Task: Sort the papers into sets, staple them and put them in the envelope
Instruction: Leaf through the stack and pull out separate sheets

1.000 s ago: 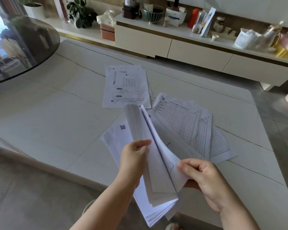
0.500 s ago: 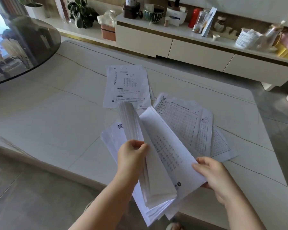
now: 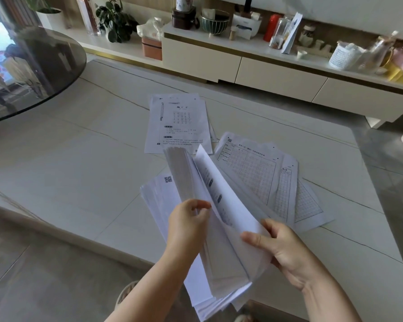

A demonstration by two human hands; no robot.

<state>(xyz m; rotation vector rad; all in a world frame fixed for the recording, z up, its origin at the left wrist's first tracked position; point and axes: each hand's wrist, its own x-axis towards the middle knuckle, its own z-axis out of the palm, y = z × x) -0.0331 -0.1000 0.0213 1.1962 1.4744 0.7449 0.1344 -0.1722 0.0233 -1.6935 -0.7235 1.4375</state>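
Observation:
I hold a thick stack of white printed papers [image 3: 221, 259] above the near edge of the white table [image 3: 79, 159]. My left hand [image 3: 187, 225] grips a raised bundle of sheets [image 3: 179, 173] at their left side. My right hand [image 3: 282, 249] pinches the lower right edge of a single lifted sheet [image 3: 221, 196], which curls upward. One sorted pile with a printed form on top [image 3: 178, 125] lies further back on the table. A second fanned pile of gridded sheets [image 3: 265, 177] lies to the right. No stapler or envelope is in view.
A dark round glass tabletop [image 3: 30, 73] overhangs the far left. A long low cream cabinet [image 3: 277, 73] runs along the back, crowded with a plant [image 3: 116, 22], bowl [image 3: 214, 23], red bottle [image 3: 272, 26] and white basket [image 3: 342, 55]. Grey floor lies to the right.
The sheet in my right hand, spread flat to the right half a second ago, has swung back up toward the bundle. My right hand has moved left and closer to me.

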